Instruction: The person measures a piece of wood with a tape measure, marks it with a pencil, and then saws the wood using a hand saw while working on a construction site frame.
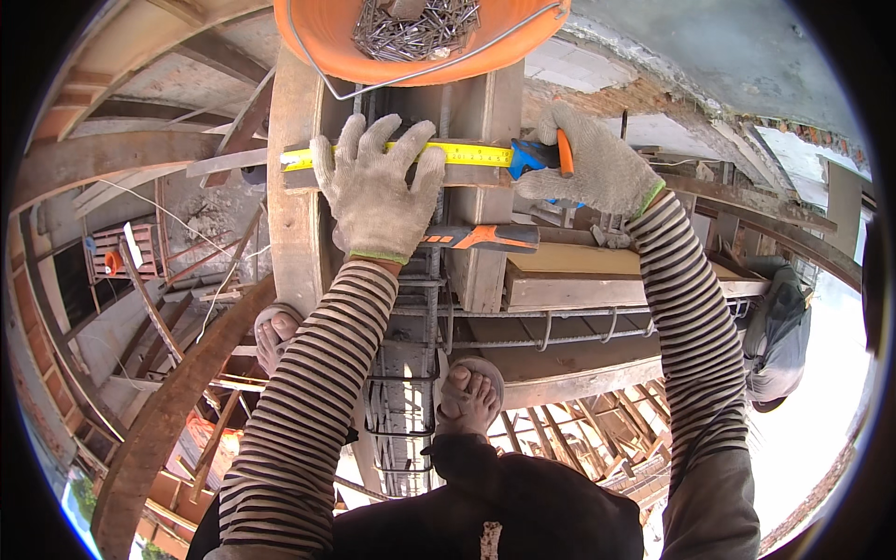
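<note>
My left hand (378, 187), in a knitted work glove, lies with fingers spread over the yellow tape blade (471, 154), pressing it along a short wood strip (303, 177). The strip bridges two upright form boards. My gloved right hand (597, 163) grips the blue tape measure (530, 157) at the blade's right end. An orange piece (565, 152) sticks up by its fingers; I cannot tell whether it belongs to the tape measure. Just below the left hand lies a black-and-orange tool handle (490, 238), its other end hidden by that hand.
An orange bucket (308, 47) of nails (415, 33) stands ahead on the boards. Steel rebar (432, 308) runs between the forms beneath my hands. My feet stand at the formwork, with open gaps and timber below. Another person's leg (782, 327) shows at the right.
</note>
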### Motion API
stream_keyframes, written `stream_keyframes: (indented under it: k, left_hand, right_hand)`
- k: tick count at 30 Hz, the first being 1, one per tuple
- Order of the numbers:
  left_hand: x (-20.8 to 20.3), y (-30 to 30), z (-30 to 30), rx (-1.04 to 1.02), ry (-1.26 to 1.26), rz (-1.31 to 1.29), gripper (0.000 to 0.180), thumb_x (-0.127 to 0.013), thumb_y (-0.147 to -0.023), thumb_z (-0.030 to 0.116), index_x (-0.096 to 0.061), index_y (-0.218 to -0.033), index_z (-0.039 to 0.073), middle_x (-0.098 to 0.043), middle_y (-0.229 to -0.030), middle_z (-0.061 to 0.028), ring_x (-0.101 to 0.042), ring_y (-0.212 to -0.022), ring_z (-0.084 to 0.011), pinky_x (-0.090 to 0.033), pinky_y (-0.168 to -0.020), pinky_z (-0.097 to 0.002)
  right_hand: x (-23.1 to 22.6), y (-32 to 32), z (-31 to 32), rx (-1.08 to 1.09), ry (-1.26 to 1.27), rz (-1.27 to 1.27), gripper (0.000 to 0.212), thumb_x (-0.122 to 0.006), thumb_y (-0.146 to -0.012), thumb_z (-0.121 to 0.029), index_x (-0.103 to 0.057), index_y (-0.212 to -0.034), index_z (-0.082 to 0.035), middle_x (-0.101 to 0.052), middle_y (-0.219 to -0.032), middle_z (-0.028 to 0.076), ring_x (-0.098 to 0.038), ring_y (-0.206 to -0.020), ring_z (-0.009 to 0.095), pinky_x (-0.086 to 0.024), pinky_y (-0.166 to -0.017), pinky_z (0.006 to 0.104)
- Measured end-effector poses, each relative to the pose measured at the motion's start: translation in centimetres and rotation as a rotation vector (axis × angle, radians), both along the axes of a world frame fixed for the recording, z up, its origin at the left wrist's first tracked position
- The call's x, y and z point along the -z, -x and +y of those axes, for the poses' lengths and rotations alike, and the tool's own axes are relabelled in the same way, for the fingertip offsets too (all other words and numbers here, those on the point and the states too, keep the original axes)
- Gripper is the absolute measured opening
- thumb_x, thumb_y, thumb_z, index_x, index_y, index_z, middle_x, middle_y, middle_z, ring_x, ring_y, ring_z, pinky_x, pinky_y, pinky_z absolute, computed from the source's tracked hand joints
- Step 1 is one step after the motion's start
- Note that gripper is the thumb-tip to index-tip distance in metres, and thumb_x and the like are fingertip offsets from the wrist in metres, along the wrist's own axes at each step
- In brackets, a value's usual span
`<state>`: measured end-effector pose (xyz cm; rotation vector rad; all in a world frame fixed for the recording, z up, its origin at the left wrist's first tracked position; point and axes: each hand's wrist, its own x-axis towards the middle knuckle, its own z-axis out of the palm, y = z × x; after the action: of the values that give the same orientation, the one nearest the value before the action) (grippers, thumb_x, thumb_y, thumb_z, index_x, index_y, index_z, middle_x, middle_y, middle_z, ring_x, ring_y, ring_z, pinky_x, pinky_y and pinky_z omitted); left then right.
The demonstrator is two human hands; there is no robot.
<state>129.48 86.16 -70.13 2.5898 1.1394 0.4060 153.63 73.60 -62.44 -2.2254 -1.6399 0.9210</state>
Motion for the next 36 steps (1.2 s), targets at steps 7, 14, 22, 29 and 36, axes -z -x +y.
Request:
stream_keyframes:
  k: [7,14,22,29,36]
  left_hand:
    - [-0.3,-0.1,0.2,-0.013,-0.015,-0.046,0.035,-0.065,-0.094,0.049,-0.078,-0.120,0.030,-0.069,-0.129,-0.0014,-0.051,-0.138,-0.0312,-0.017,-0.127,-0.0607]
    - [-0.7,0.0,0.1,0.006,0.076,0.030,0.040,-0.057,-0.099,0.051,-0.073,-0.131,0.033,-0.063,-0.141,-0.0011,-0.042,-0.146,-0.0302,-0.010,-0.129,-0.0617]
    - [-1.5,0.5,0.0,0.108,0.079,0.124,0.049,-0.050,-0.103,0.055,-0.059,-0.147,0.036,-0.052,-0.155,-0.0010,-0.034,-0.152,-0.0297,-0.005,-0.129,-0.0639]
    - [-1.5,0.3,0.2,0.105,0.140,0.053,0.036,-0.048,-0.106,0.042,-0.068,-0.134,0.030,-0.057,-0.149,0.0012,-0.037,-0.149,-0.0263,-0.008,-0.128,-0.0660]
    - [-1.5,-0.3,0.4,0.034,0.227,-0.037,0.034,-0.050,-0.103,0.043,-0.077,-0.116,0.025,-0.065,-0.141,-0.0002,-0.042,-0.146,-0.0327,-0.006,-0.127,-0.0646]
  right_hand:
    - [1.6,2.7,-2.5,0.160,-0.278,-0.131,0.074,-0.093,-0.073,-0.055,-0.052,-0.113,-0.007,-0.066,-0.098,0.011,-0.070,-0.087,0.027,-0.057,-0.081,0.0376]
    - [2.6,4.2,-3.6,0.252,-0.473,-0.065,0.074,-0.097,-0.071,-0.046,-0.052,-0.115,-0.007,-0.071,-0.117,0.013,-0.073,-0.097,0.026,-0.059,-0.085,0.0373]
    - [2.9,3.4,-4.6,0.367,-0.432,0.049,0.065,-0.094,-0.078,-0.040,-0.050,-0.115,-0.008,-0.069,-0.114,0.011,-0.069,-0.099,0.026,-0.057,-0.089,0.0368]
    - [2.4,3.8,-4.0,0.344,-0.391,0.017,0.067,-0.095,-0.077,-0.042,-0.050,-0.115,-0.009,-0.068,-0.112,0.011,-0.067,-0.094,0.024,-0.057,-0.086,0.0365]
    - [2.3,3.5,-3.7,0.298,-0.330,0.069,0.071,-0.097,-0.073,-0.046,-0.049,-0.110,-0.008,-0.062,-0.100,0.009,-0.064,-0.087,0.021,-0.057,-0.084,0.0344]
